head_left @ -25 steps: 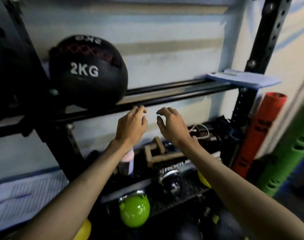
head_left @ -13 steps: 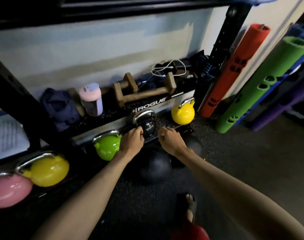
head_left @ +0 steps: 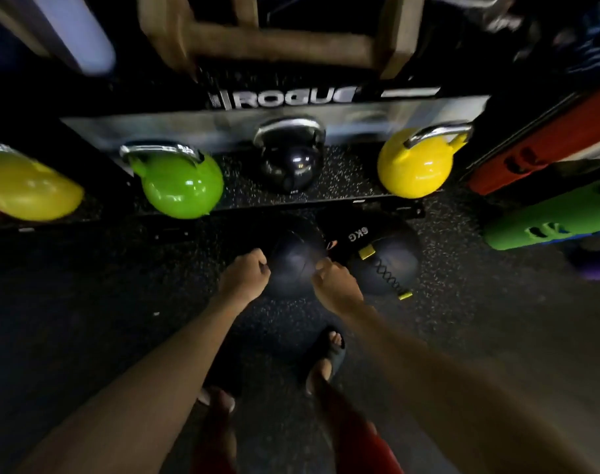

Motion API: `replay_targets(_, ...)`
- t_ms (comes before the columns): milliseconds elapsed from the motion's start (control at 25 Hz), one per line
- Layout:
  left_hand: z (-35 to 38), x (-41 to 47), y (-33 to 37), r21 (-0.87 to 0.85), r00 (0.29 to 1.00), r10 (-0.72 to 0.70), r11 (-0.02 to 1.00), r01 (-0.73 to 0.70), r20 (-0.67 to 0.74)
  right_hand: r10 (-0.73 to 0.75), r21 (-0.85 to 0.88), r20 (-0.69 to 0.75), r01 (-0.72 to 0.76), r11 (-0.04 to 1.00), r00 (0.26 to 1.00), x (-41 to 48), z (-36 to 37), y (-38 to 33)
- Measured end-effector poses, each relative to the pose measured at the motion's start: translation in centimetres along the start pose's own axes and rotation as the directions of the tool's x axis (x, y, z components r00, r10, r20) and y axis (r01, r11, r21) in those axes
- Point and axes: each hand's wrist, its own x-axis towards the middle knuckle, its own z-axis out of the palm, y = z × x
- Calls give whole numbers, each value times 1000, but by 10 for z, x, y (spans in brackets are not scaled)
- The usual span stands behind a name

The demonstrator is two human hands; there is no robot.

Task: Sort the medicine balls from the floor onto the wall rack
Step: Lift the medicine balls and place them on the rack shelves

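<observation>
Two balls on the floor: a plain dark round medicine ball [head_left: 293,254] lies on the dark speckled rubber floor [head_left: 120,302] right under your hands. A black laced medicine ball marked 6KG [head_left: 384,265] lies just beside it on its right. You cannot tell whether they touch.
Your left hand: the left hand [head_left: 245,277] hangs at the plain ball's left flank, fingers curled into a loose fist with nothing seen in them. Contact with the ball is unclear.
Your right hand: the right hand [head_left: 336,283] sits over the plain ball's right edge, between the two balls. It is likewise clenched and holds nothing you can see.
Rack: a black steel rack beam with white lettering [head_left: 325,97] runs across the view. Both balls lie below and in front of it.
Lowest shelf: a glossy green kettlebell [head_left: 178,186], a small black kettlebell [head_left: 290,162] and a bright yellow kettlebell [head_left: 414,165] stand in a row, each with a chrome handle. A second, blurred yellow kettlebell [head_left: 28,189] sits at the far left.
Shelf above: a pair of wooden push-up bars [head_left: 257,42] and a pale blurred bottle [head_left: 72,35].
Right side: a red foam tube [head_left: 548,148] and a green foam tube [head_left: 548,224] slant in from the edge, both with cut-out holes.
Your feet: a dark sandal [head_left: 329,354] shows on the foot just behind the plain ball.
</observation>
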Motion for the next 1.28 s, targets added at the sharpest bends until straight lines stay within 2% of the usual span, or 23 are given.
replay_targets(160, 92, 65, -31, -61, 994, -110, 992, 110, 12, 46, 43, 60, -48, 998, 997, 78, 58, 75)
replay_targets(280, 149, 120, -59, -146, 982, -189, 972, 186, -11, 145, 115, 83, -154, 981, 986, 134, 105, 126)
replay_targets(440, 204, 206, -88, -264, 954, -260, 940, 216, -147, 326, 284, 113, -345, 894, 938, 208, 162, 183)
replay_targets(520, 222, 242, -92, -328, 944, -268, 924, 197, -190, 386, 433, 120, -398, 809, 915, 238, 184, 204)
replay_targets(600, 235, 264, -92, -339, 931, -289, 918, 203, -223, 434, 584, 172, -447, 678, 884, 260, 197, 216)
replay_targets(720, 251, 255, -99, -182, 908, -225, 969, 170, -352, 498, 733, 288, -522, 435, 818, 278, 210, 230)
replay_targets(880, 286, 182, -124, -98, 869, -122, 992, 85, -479, 450, 798, 432, -564, 211, 781, 278, 225, 234)
replay_targets(960, 295, 155, -136, -174, 796, -123, 984, 22, -593, 461, 798, 471, -586, 140, 752, 268, 238, 240)
replay_targets(1000, 293, 149, -142, -277, 756, -187, 961, 8, -628, 486, 797, 475, -592, 116, 734, 260, 246, 244)
replay_targets(1080, 285, 155, -161, -513, 706, -425, 852, 101, -566, 533, 786, 486, -613, 81, 693, 245, 263, 259)
replay_targets(1160, 280, 174, -187, -598, 721, -580, 748, 287, -380, 540, 784, 511, -620, 27, 669, 235, 274, 270)
replay_targets(1200, 281, 183, -195, -614, 775, -580, 714, 335, -250, 542, 782, 520, -624, 10, 660, 232, 278, 275)
replay_targets(1280, 287, 194, -197, -641, 887, -461, 681, 355, 2, 540, 784, 535, -620, -31, 650, 230, 287, 281)
